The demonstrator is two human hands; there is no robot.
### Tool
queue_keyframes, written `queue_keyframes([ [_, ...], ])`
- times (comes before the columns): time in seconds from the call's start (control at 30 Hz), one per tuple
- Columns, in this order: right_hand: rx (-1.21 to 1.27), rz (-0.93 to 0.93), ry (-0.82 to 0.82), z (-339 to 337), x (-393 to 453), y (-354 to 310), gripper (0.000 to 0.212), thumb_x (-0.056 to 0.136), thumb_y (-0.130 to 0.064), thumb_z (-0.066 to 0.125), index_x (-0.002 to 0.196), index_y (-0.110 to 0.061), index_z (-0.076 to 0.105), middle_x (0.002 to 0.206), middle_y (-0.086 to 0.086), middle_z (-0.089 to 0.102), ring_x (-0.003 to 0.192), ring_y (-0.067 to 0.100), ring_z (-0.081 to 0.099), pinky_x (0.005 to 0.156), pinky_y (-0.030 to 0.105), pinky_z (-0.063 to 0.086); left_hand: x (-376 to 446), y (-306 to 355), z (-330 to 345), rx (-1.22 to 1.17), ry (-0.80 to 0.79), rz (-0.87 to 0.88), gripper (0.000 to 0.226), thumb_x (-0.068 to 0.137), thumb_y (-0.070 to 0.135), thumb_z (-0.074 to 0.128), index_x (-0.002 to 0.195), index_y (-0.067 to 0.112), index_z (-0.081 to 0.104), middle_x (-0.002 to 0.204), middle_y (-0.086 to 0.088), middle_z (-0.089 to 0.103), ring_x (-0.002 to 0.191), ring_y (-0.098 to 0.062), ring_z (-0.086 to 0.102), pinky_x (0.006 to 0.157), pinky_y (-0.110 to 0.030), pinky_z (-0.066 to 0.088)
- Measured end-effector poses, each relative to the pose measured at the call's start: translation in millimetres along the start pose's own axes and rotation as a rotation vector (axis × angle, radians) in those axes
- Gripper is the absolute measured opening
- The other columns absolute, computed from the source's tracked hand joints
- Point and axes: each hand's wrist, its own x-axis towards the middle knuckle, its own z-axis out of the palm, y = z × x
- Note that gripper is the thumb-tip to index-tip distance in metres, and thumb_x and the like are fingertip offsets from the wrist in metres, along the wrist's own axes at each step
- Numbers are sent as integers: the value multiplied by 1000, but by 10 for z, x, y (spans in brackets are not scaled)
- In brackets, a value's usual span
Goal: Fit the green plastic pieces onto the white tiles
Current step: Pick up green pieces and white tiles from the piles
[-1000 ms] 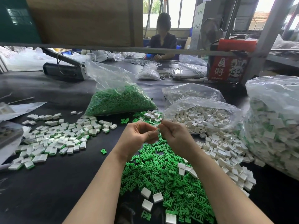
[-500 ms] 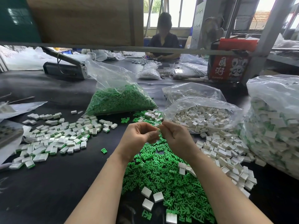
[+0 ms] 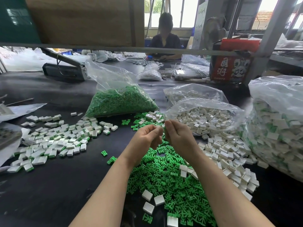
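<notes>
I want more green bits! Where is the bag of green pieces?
In the head view, the bag of green pieces lies on the black table beyond the hands, left of centre, beside the open bag of white tiles.

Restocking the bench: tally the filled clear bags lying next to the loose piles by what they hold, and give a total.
Bag of green pieces: 1
Bags of plain white tiles: 2
Bag of tiles with green showing: 1
Total: 4
</notes>
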Motion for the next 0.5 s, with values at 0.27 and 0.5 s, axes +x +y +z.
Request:
queue_keyframes([
  [0.27, 11, 41, -23, 13, 23, -14, 43, 104, -27, 43, 62, -19, 44, 53, -6, 40, 50, 13, 33, 55, 35, 30, -22, 8, 42, 98, -56, 14, 28, 95, 36, 41, 70, 25, 48, 66, 8, 43, 65, -12, 38, 57, -19, 35],
  [0.5, -103, 34, 3, 1, 20, -24, 51, 103, -38, 39, 59, -12, 44, 54, 6, 41, 52, 18, 36, 55, 36, 31, -19, -3, 32, 179, -70, 23, 28, 95, 42, 40, 76, 22, 46, 72, -3, 39, 63, -12, 34, 60, -27, 31],
])
